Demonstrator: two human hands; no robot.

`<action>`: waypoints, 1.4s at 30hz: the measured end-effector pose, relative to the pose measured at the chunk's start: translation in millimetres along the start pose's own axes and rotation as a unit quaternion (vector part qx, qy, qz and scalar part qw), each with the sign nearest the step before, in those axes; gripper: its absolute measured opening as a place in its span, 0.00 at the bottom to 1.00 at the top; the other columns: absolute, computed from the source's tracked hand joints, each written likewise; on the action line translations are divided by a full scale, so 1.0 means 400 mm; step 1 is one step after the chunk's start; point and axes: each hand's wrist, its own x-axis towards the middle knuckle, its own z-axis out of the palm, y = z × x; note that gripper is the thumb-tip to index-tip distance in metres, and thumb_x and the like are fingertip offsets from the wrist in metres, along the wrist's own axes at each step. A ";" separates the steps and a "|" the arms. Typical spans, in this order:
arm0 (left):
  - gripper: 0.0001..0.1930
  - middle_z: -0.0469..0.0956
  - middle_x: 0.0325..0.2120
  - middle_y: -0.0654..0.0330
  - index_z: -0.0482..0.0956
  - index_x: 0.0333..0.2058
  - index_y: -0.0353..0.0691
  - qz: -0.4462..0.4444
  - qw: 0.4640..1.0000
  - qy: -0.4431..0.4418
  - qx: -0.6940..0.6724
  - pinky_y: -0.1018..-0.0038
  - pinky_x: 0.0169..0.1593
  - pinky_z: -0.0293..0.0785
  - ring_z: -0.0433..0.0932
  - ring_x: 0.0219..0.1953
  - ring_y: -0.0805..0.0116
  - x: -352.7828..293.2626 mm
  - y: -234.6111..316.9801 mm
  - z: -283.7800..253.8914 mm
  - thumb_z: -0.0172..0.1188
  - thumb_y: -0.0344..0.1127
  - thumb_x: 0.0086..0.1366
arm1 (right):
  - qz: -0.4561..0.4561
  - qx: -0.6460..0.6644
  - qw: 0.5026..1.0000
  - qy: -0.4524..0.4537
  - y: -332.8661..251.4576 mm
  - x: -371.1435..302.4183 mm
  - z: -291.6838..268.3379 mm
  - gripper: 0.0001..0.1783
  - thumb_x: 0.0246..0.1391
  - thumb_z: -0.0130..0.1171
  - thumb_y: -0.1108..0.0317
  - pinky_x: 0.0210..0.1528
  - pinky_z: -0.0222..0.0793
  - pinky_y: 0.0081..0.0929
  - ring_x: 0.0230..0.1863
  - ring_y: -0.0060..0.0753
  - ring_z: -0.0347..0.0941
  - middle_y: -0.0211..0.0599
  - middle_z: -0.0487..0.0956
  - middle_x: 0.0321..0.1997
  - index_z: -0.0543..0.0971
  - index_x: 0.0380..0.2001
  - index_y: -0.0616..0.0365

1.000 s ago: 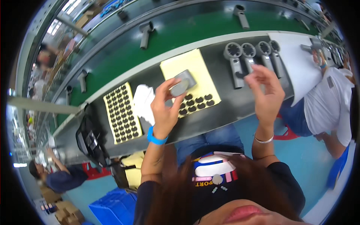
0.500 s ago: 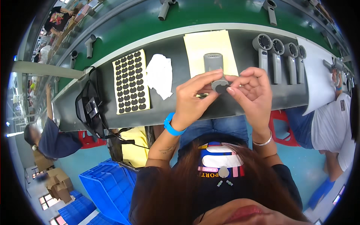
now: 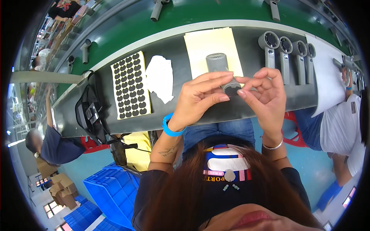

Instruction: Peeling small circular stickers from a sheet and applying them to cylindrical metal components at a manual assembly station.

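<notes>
My left hand [image 3: 200, 101] and my right hand [image 3: 266, 98] meet in front of me over the grey bench [image 3: 181, 111]. Together they grip a grey cylinder-shaped device [image 3: 221, 67], its dark lower end pinched between the fingertips of both hands. The device points away from me over a pale yellow sheet [image 3: 210, 48]. A blue band circles my left wrist and a silver bangle my right.
A yellow sheet of several black pads [image 3: 130, 85] and a crumpled white cloth [image 3: 160, 77] lie to the left. Several grey devices [image 3: 287, 48] stand in a row at right. A green conveyor [image 3: 185, 15] runs behind. A black bag [image 3: 89, 111], blue crates [image 3: 106, 192] and other people sit around.
My head view has shifted closer over the bench. My hands have stayed together on the grey device, fingertips working at its near end.
</notes>
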 end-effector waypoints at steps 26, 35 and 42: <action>0.17 0.72 0.52 0.48 0.77 0.50 0.34 -0.012 1.000 -0.004 0.006 0.71 0.45 0.82 0.76 0.42 0.68 0.005 -0.004 -0.004 0.59 0.23 0.60 | 0.014 -0.027 1.000 -0.002 -0.010 0.005 -0.002 0.23 0.48 0.60 0.86 0.44 0.75 0.19 0.47 0.31 0.77 0.38 0.78 0.32 0.63 0.44 0.60; 0.17 0.74 0.50 0.52 0.77 0.49 0.34 -0.018 0.999 0.012 -0.033 0.75 0.47 0.79 0.78 0.44 0.69 0.005 0.003 0.010 0.57 0.21 0.61 | 0.017 -0.038 0.999 0.010 -0.013 0.001 0.003 0.24 0.47 0.59 0.88 0.43 0.74 0.18 0.48 0.33 0.76 0.38 0.77 0.32 0.63 0.44 0.60; 0.15 0.74 0.50 0.51 0.77 0.49 0.33 -0.020 0.998 0.043 -0.046 0.76 0.46 0.80 0.77 0.45 0.70 0.004 0.010 0.029 0.57 0.21 0.62 | 0.005 -0.060 0.998 0.021 -0.015 0.002 0.008 0.22 0.48 0.61 0.83 0.42 0.75 0.20 0.45 0.26 0.77 0.35 0.78 0.31 0.63 0.42 0.59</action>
